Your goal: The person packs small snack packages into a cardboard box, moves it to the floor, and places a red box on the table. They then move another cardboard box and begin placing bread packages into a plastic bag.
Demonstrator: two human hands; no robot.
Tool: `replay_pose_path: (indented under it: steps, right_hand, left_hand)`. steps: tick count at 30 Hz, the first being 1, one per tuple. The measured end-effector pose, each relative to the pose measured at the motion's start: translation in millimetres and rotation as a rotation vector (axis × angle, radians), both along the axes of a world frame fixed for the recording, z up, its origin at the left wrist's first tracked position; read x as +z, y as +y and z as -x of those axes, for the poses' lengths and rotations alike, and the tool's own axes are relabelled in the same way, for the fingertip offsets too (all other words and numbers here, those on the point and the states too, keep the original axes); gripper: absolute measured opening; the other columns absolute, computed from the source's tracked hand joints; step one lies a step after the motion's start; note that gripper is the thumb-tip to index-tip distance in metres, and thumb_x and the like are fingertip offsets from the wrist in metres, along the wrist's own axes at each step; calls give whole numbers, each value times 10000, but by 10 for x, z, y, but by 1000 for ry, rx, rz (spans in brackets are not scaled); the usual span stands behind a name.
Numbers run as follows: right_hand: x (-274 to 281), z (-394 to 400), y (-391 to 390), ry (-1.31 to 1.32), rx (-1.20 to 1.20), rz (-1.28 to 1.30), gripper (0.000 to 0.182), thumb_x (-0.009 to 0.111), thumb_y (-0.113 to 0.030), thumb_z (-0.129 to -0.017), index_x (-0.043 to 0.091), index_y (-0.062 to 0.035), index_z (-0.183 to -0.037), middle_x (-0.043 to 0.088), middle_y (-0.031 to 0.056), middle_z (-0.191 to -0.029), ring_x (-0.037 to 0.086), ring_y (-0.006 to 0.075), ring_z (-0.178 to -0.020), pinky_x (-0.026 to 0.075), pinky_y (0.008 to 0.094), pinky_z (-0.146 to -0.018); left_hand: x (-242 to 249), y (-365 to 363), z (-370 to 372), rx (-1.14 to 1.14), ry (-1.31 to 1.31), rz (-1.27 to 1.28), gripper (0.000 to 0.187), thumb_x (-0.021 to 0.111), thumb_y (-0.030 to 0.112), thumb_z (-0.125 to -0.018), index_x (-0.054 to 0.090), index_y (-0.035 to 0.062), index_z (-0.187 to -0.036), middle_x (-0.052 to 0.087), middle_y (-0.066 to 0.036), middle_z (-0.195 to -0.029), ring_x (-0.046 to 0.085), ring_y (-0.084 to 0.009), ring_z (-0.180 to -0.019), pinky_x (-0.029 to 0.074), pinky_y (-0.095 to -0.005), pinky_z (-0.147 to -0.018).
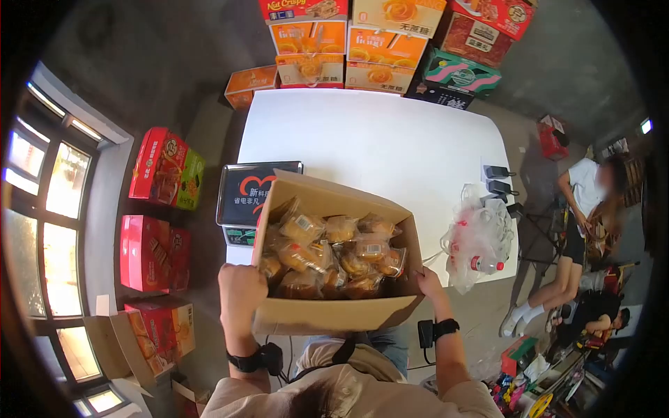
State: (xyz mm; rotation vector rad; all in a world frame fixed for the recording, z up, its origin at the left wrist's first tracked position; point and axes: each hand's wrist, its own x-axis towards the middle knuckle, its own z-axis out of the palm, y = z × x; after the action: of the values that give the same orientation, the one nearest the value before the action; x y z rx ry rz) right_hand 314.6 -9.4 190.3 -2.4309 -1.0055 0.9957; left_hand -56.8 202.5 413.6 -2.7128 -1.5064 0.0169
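Note:
An open cardboard box (348, 313) is held between my two hands at the near edge of the white table. Inside lie several wrapped baked items (304, 256) in clear plastic, some with barcode labels. My left hand (242, 287) is closed on the box's left side, and my right hand (429, 284) grips its right side near the corner. Black straps with small devices are on both wrists. Beyond the box's left side is a black box (240, 191) with a red heart outline, partly hidden by the cardboard.
Plastic bags (481, 237) and a red-labelled bottle (486, 264) lie on the white table (369, 139), near black adapters (497, 172). Stacked cartons (348, 52) stand behind it, and red cartons (155, 253) at the left. Two people are at the right.

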Motion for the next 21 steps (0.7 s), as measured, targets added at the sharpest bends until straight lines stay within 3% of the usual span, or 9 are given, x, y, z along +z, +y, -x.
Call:
replay_pose_path:
  steps: [1, 2, 5, 9, 11, 12, 19, 21]
  right_hand:
    - [-198, -82, 92, 139, -94, -57, 330, 538, -250, -817, 555, 2, -1029, 613, 216, -847, 596, 324, -819, 458, 374, -722]
    - [-365, -104, 130, 172, -145, -36, 308, 535, -195, -839, 542, 13, -1065, 630, 156, -878, 605, 240, -809, 461, 320, -731]
    - [-575, -203, 120, 361, -243, -170, 302, 533, -152, -843, 528, 17, -1094, 628, 118, -931, 593, 184, -835, 458, 293, -747]
    - [-720, -302, 30, 348, -229, -235, 278, 517, -154, -832, 545, 1, -1061, 631, 150, -893, 597, 229, -814, 447, 328, -716]
    - [-541, -316, 144, 386, -294, -97, 274, 513, -162, -842, 545, -5, -1063, 629, 121, -865, 578, 182, -765, 438, 291, -686]
    - [-485, -307, 178, 387, -279, -193, 250, 518, -178, -842, 558, -10, -1023, 613, 87, -793, 549, 149, -680, 425, 286, -615]
    - [-523, -472, 215, 349, -138, -174, 226, 522, -212, -842, 560, -21, -956, 580, 129, -691, 550, 179, -612, 421, 321, -563]
    - [-421, -502, 253, 319, -130, -50, 240, 525, -231, -839, 554, -22, -955, 582, 179, -712, 574, 261, -649, 430, 345, -588]
  left_hand:
    - [-12, 58, -122, 4, -20, 3, 202, 512, 143, -650, 569, 76, -468, 543, -95, -482, 537, -261, -465, 384, -385, -525]
    - [106, 93, -285, -43, 10, 11, 197, 518, 141, -653, 566, 79, -472, 536, -97, -479, 521, -261, -449, 364, -383, -512]
    - [222, 211, -505, -21, 77, 44, 195, 521, 150, -656, 563, 88, -476, 530, -91, -474, 504, -259, -433, 340, -374, -501]
    - [218, 209, -642, 58, 58, 13, 180, 539, 139, -647, 556, 95, -472, 521, -91, -467, 495, -261, -429, 337, -366, -521]
    - [268, 182, -707, 105, 45, 42, 192, 536, 139, -652, 557, 68, -474, 528, -117, -482, 513, -280, -456, 370, -380, -546]
    - [280, 160, -724, 142, 33, 67, 207, 534, 139, -657, 559, 41, -476, 534, -144, -498, 531, -299, -483, 403, -394, -570]
    - [171, -157, -684, 295, 30, 97, 205, 550, 148, -665, 572, 26, -501, 538, -160, -518, 542, -312, -524, 411, -394, -605]
    - [160, -300, -663, 324, -19, 37, 172, 559, 124, -627, 573, 44, -476, 517, -117, -461, 507, -291, -460, 383, -366, -601]
